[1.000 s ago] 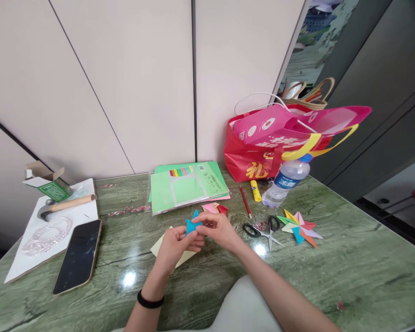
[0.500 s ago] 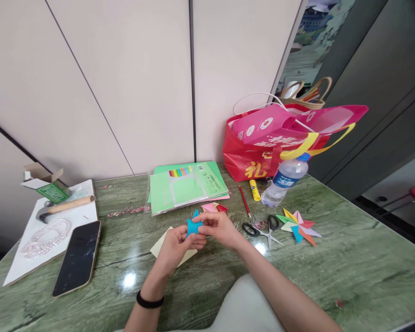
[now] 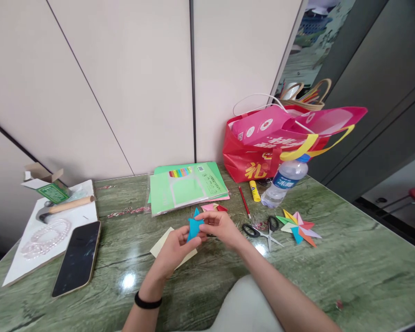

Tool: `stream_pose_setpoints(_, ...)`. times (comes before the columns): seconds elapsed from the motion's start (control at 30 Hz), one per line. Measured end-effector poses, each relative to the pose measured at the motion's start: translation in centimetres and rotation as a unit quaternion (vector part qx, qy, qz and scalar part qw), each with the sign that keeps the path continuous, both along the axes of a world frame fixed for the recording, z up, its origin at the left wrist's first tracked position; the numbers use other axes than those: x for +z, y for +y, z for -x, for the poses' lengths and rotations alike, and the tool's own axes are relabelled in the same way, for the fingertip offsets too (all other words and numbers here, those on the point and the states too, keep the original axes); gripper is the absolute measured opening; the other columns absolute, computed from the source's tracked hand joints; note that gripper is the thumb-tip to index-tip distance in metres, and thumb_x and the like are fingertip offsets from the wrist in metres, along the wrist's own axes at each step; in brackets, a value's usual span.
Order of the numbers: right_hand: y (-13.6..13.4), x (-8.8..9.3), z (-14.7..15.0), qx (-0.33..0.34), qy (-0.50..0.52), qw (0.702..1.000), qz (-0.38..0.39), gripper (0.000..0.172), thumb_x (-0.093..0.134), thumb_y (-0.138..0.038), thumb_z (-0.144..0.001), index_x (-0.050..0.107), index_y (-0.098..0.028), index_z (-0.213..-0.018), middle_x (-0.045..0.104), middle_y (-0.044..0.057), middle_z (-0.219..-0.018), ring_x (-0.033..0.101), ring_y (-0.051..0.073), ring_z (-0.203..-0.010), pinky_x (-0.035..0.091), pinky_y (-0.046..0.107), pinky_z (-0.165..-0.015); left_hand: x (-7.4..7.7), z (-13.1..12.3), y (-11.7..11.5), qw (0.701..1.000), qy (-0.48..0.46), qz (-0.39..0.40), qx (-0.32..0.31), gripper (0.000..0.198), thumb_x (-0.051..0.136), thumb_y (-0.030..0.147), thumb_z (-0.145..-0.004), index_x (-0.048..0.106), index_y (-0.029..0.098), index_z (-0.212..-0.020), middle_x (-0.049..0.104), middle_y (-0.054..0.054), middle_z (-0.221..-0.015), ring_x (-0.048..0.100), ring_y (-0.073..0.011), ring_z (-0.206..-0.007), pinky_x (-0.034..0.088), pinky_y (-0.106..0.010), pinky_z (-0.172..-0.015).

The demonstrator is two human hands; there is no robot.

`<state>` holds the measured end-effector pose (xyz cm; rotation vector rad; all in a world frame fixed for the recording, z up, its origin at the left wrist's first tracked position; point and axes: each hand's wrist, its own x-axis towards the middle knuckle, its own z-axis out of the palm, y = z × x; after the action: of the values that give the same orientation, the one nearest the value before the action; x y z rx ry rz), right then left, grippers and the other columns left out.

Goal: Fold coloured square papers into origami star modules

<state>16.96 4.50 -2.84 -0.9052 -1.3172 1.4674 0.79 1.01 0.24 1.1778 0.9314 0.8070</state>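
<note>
A small folded blue paper piece [image 3: 194,227] is held just above the green marble table [image 3: 349,263], pinched between both hands. My left hand [image 3: 174,249] grips it from below and the left, a black band on its wrist. My right hand [image 3: 218,227] pinches its right side with thumb and fingers. Under my left hand lies a pale yellow paper sheet [image 3: 161,246]. Pink and red folded pieces [image 3: 214,208] lie just beyond my right hand.
Scissors [image 3: 264,229] and a many-coloured paper star [image 3: 299,225] lie to the right. A green paper pack [image 3: 185,187], a pencil [image 3: 244,201], a glue stick [image 3: 255,190], a water bottle [image 3: 283,180] and a red bag [image 3: 263,147] stand behind. At left lie a phone [image 3: 78,258], and a hammer [image 3: 60,207] and beads on a white board [image 3: 24,263].
The blue piece has been turned a little between my fingers, and both hands have shifted slightly. Nothing else on the table has moved.
</note>
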Motion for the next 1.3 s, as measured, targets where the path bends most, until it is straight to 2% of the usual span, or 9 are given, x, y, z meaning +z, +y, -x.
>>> stream_pose_setpoints(0.07,-0.1,0.0,0.2,0.010,-0.014,1.000,-0.005,0.028,0.073,-0.029,-0.060,0.069,-0.016,-0.085,0.063,0.000,-0.069,0.055,0.012,-0.062,0.045,0.025,-0.060,-0.4,-0.1,0.2,0.998,0.021,0.018,0.047,0.030,0.069,0.038,-0.068,0.067,0.012,-0.083,0.073,-0.009,-0.080,0.067,-0.0268,-0.083,0.050,-0.040,-0.081)
stream_pose_setpoints(0.13,-0.2,0.0,0.3,0.013,-0.013,1.000,-0.009,0.027,0.074,-0.028,-0.060,0.068,-0.016,-0.085,0.064,0.000,-0.070,0.055,0.011,-0.062,0.045,0.024,-0.060,-0.7,-0.1,0.3,0.997,0.019,0.033,0.063,0.031,0.069,0.040,-0.067,0.066,0.011,-0.079,0.073,-0.009,-0.073,0.068,-0.0252,-0.074,0.052,-0.041,-0.076)
stream_pose_setpoints(0.4,0.0,-0.1,0.2,0.013,0.075,0.997,0.025,0.029,0.075,-0.032,-0.059,0.067,-0.017,-0.083,0.067,0.002,-0.079,0.062,0.015,-0.070,0.051,0.031,-0.070,-0.3,-0.1,0.1,0.996,0.002,0.051,0.074,0.037,0.070,0.041,-0.065,0.065,0.011,-0.085,0.074,-0.012,-0.078,0.069,-0.0264,-0.077,0.052,-0.042,-0.077)
stream_pose_setpoints(0.6,0.1,-0.2,0.5,-0.003,0.070,0.997,0.007,0.021,0.070,-0.033,-0.064,0.067,-0.018,-0.079,0.066,0.001,-0.076,0.062,0.015,-0.072,0.051,0.033,-0.073,-0.6,-0.1,0.3,0.994,0.021,0.039,0.101,0.034,0.069,0.039,-0.066,0.062,0.011,-0.084,0.073,-0.012,-0.076,0.069,-0.0249,-0.072,0.053,-0.039,-0.073)
stream_pose_setpoints(0.73,0.1,-0.2,0.7,-0.016,0.023,1.000,-0.004,0.022,0.067,-0.035,-0.067,0.068,-0.019,-0.081,0.066,0.002,-0.082,0.061,0.014,-0.069,0.052,0.031,-0.069,-0.9,-0.1,0.5,0.991,0.064,-0.006,0.119,0.024,0.066,0.034,-0.067,0.062,0.015,-0.081,0.073,-0.008,-0.076,0.069,-0.0238,-0.067,0.053,-0.036,-0.065)
stream_pose_setpoints(0.83,0.0,-0.2,0.8,-0.020,-0.002,1.000,0.003,0.026,0.066,-0.040,-0.068,0.068,-0.018,-0.083,0.066,0.004,-0.084,0.061,0.015,-0.069,0.052,0.028,-0.063,-1.1,-0.1,0.7,0.978,0.131,-0.083,0.140,0.018,0.064,0.023,-0.064,0.066,0.018,-0.082,0.072,-0.005,-0.078,0.067,-0.0230,-0.066,0.051,-0.034,-0.065)
stream_pose_setpoints(0.93,0.0,-0.3,0.9,-0.029,0.000,0.999,0.024,0.030,0.065,-0.045,-0.068,0.069,-0.017,-0.077,0.067,0.004,-0.079,0.061,0.016,-0.070,0.052,0.028,-0.062,-1.3,0.0,0.8,0.952,0.211,-0.168,0.148,0.024,0.064,0.015,-0.060,0.069,0.022,-0.083,0.072,-0.001,-0.075,0.065,-0.0225,-0.069,0.048,-0.032,-0.070)
stream_pose_setpoints(1.03,0.1,-0.5,0.9,-0.035,0.010,0.999,0.041,0.031,0.067,-0.046,-0.065,0.069,-0.016,-0.072,0.067,0.004,-0.076,0.062,0.017,-0.069,0.053,0.031,-0.065,-1.3,0.0,0.9,0.939,0.241,-0.198,0.141,0.029,0.066,0.013,-0.058,0.069,0.023,-0.085,0.073,0.000,-0.079,0.064,-0.0232,-0.073,0.046,-0.031,-0.073)
stream_pose_setpoints(1.3,0.0,-0.4,0.5,-0.022,-0.016,1.000,0.008,0.024,0.074,-0.027,-0.058,0.069,-0.016,-0.078,0.067,0.004,-0.083,0.062,0.018,-0.077,0.050,0.033,-0.075,-0.3,-0.3,0.5,0.979,0.153,-0.093,0.096,0.042,0.077,0.017,-0.048,0.067,0.018,-0.089,0.071,-0.001,-0.077,0.064,-0.0225,-0.071,0.048,-0.030,-0.068)
